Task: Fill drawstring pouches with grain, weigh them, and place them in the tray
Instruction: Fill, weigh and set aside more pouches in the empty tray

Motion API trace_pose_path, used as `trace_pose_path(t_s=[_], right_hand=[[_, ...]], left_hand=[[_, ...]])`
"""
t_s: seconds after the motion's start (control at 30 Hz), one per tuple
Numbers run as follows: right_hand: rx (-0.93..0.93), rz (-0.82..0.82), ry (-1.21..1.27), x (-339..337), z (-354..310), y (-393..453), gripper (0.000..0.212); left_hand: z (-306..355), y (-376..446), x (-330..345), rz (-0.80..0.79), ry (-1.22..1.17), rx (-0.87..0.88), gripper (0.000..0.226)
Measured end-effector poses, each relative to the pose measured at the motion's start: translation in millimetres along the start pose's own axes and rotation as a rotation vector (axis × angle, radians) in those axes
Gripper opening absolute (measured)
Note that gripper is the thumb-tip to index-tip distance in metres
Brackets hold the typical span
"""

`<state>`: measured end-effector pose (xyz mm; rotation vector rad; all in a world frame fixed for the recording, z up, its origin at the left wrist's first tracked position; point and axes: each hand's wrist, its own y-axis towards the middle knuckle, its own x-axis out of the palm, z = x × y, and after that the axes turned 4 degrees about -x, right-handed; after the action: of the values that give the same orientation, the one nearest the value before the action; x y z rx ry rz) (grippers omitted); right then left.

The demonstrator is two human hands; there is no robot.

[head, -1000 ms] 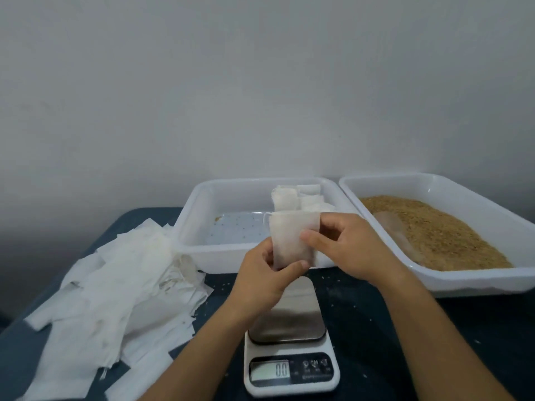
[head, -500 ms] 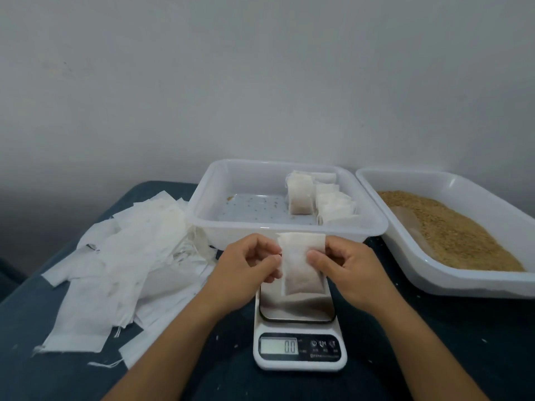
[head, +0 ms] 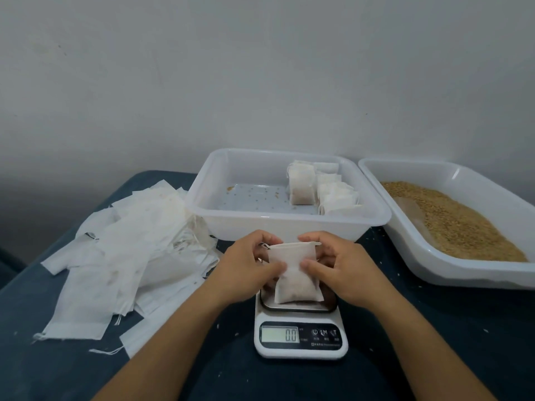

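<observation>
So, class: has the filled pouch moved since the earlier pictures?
Yes. The pouch has come down from in front of the tray to the scale, both hands holding it.

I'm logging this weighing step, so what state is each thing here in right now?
pouch: filled, held over the scale's platform; contact unclear.
left hand: pinches the pouch.
right hand: pinches the pouch.
scale: on, display reads 0.0.
tray: holds several filled pouches at its right side.
grain bin: partly full.
empty pouches: piled loosely.
</observation>
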<state>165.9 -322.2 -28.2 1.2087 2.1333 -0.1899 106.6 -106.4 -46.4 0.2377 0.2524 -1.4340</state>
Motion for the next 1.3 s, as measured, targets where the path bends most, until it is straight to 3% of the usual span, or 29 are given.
trace_pose_path(t_s=[0.13,0.3,0.4,0.57,0.73,0.97,1.2,1.3], right_hand=[[-0.004,0.049,-0.148,-4,4,1,0.047],[0.062,0.166,-0.143,-13,18,6,0.026],[0.159,0.240,-0.123,-15,34,11,0.010],[0.302,0.233,-0.071,-11,61,17,0.013],[0.342,0.280,0.047,-8,71,20,0.010],[0.217,0.292,-0.051,-7,57,17,0.015],[0.087,0.166,-0.162,7,31,19,0.036],[0.082,0.146,-0.168,13,22,22,0.032]], left_hand=[[-5,5,4,0.100,0.184,0.063,0.028],[-7,10,2,0.214,0.213,0.100,0.028],[-13,15,-6,0.308,0.193,0.029,0.017],[-29,25,-18,0.334,0.183,-0.149,0.006],[-35,28,-23,0.274,0.237,-0.198,0.002],[-33,23,-19,0.294,0.333,-0.171,0.008],[-32,21,-20,0.284,0.322,-0.175,0.009],[-34,22,-20,0.284,0.310,-0.171,0.008]])
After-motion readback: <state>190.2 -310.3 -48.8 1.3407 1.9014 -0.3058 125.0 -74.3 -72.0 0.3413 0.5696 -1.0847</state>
